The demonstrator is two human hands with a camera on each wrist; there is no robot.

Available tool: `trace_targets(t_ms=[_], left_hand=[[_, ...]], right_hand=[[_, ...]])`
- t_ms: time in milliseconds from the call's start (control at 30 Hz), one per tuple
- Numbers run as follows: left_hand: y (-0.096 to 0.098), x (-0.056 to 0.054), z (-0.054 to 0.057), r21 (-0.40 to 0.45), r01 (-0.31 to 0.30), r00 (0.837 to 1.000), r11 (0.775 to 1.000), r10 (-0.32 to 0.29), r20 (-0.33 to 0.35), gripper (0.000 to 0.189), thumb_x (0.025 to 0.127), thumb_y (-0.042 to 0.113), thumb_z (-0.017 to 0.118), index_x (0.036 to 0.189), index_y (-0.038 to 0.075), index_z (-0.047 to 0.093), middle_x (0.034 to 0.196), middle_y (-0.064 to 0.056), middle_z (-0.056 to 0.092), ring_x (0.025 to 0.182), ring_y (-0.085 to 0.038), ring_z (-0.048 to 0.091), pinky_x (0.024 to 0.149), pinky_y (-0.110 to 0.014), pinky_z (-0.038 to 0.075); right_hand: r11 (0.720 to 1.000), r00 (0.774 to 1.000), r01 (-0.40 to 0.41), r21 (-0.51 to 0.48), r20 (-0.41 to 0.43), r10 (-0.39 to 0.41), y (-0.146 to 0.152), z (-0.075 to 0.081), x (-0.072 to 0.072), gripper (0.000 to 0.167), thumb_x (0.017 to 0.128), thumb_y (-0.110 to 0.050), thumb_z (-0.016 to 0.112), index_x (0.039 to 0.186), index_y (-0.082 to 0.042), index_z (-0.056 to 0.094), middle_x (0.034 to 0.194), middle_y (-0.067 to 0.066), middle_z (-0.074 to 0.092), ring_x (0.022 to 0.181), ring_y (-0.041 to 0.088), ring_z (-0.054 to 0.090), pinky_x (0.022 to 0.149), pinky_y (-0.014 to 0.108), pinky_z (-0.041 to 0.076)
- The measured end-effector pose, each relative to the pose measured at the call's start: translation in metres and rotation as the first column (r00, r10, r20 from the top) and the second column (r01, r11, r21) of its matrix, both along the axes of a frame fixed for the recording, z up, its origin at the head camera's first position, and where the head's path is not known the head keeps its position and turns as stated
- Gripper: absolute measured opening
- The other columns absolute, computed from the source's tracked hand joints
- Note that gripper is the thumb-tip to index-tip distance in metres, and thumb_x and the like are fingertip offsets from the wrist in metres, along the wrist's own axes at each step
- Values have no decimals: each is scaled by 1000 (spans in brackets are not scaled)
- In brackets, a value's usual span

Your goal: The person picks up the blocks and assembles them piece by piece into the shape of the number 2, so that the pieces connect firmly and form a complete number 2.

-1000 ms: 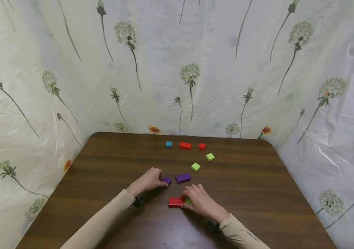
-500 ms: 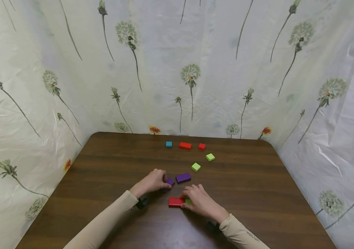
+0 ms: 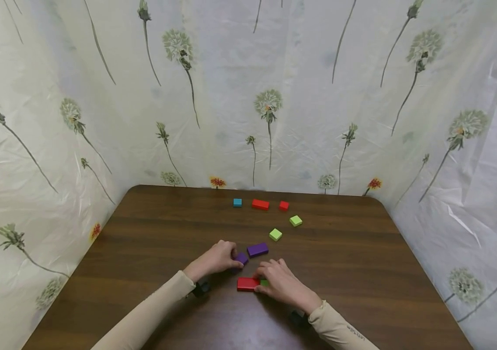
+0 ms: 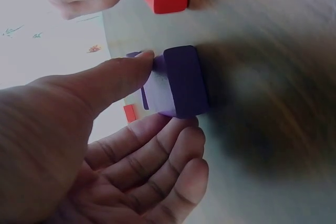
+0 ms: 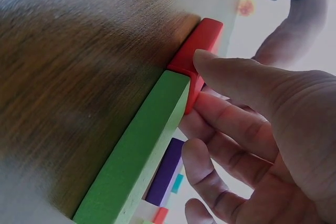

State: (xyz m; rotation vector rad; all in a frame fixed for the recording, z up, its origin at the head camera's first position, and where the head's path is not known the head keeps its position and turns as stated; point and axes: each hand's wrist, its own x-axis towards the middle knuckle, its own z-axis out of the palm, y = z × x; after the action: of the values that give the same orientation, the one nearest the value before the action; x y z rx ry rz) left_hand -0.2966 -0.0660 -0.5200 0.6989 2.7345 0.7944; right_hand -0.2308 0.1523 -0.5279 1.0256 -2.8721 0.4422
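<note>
A small purple block (image 3: pixel 242 258) is pinched between the thumb and fingers of my left hand (image 3: pixel 215 257); its end face (image 4: pixel 188 81) fills the middle of the left wrist view. My right hand (image 3: pixel 284 283) grips the right end of a red block (image 3: pixel 246 284), thumb in front and fingers behind. Against that end stands a green block (image 5: pixel 136 140), mostly covered by the hand in the head view. Just beyond both hands a longer purple block (image 3: pixel 257 250) lies on the table, apart from the pinched one.
Farther back on the brown wooden table (image 3: pixel 178 218) lie two lime blocks (image 3: pixel 276 235), a blue block (image 3: pixel 237 202), a long red block (image 3: pixel 260 204) and a small red block (image 3: pixel 284 206). A flower-patterned curtain (image 3: pixel 231 97) surrounds the table's back and sides.
The left hand has shifted right and slightly nearer to me with the small purple block, closer to the red one. My right hand stays in place.
</note>
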Motion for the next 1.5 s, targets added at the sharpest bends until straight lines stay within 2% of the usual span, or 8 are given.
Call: trace_targets(t_ms=[467, 933, 1067, 1267, 1400, 1500], left_hand=[[6, 12, 0, -1, 20, 1000, 1000, -20, 18, 29, 80, 29, 79, 85, 6, 63, 73, 3, 57, 59, -6, 46, 52, -20, 38], [8, 14, 2, -22, 9, 1000, 1000, -9, 8, 29, 79, 27, 80, 80, 6, 61, 67, 5, 53, 56, -6, 44, 50, -20, 36], [11, 14, 5, -47, 20, 1000, 999, -21, -16, 29, 79, 26, 81, 75, 8, 59, 65, 5, 51, 54, -6, 42, 49, -20, 35], [12, 15, 4, -75, 6, 1000, 997, -8, -28, 31, 79, 28, 80, 73, 10, 56, 63, 6, 49, 53, -6, 41, 48, -20, 33], [12, 15, 3, -80, -7, 1000, 997, 5, -19, 31, 79, 29, 80, 73, 10, 56, 62, 6, 48, 53, -6, 41, 48, -21, 33], [12, 15, 3, -83, -14, 1000, 996, 13, -8, 30, 79, 28, 80, 74, 10, 57, 63, 6, 49, 53, -7, 41, 48, -21, 33]], right_hand=[[1000, 1000, -6, 5, -23, 6, 1, -1, -1, 23, 80, -36, 77, 93, -18, 71, 93, -6, 64, 86, 14, 53, 73, 31, 29], [999, 999, -6, 40, -41, 7, -2, -1, 1, 22, 82, -37, 75, 92, -18, 71, 92, -6, 65, 83, 13, 52, 73, 31, 27], [997, 996, -12, 81, -91, 19, -3, 1, 2, 21, 81, -36, 76, 92, -18, 71, 90, -6, 64, 79, 13, 50, 73, 32, 29], [992, 974, -36, 119, -219, 61, -5, 2, 5, 27, 76, -39, 79, 89, -17, 70, 85, -5, 62, 77, 17, 51, 76, 38, 36], [993, 977, -37, 108, -207, 58, -4, -1, 7, 37, 75, -44, 78, 95, -15, 68, 91, -4, 62, 85, 19, 54, 85, 44, 38], [995, 980, -35, 94, -193, 53, -3, -3, 7, 40, 76, -45, 78, 101, -16, 67, 96, -4, 63, 89, 20, 54, 87, 46, 37]])
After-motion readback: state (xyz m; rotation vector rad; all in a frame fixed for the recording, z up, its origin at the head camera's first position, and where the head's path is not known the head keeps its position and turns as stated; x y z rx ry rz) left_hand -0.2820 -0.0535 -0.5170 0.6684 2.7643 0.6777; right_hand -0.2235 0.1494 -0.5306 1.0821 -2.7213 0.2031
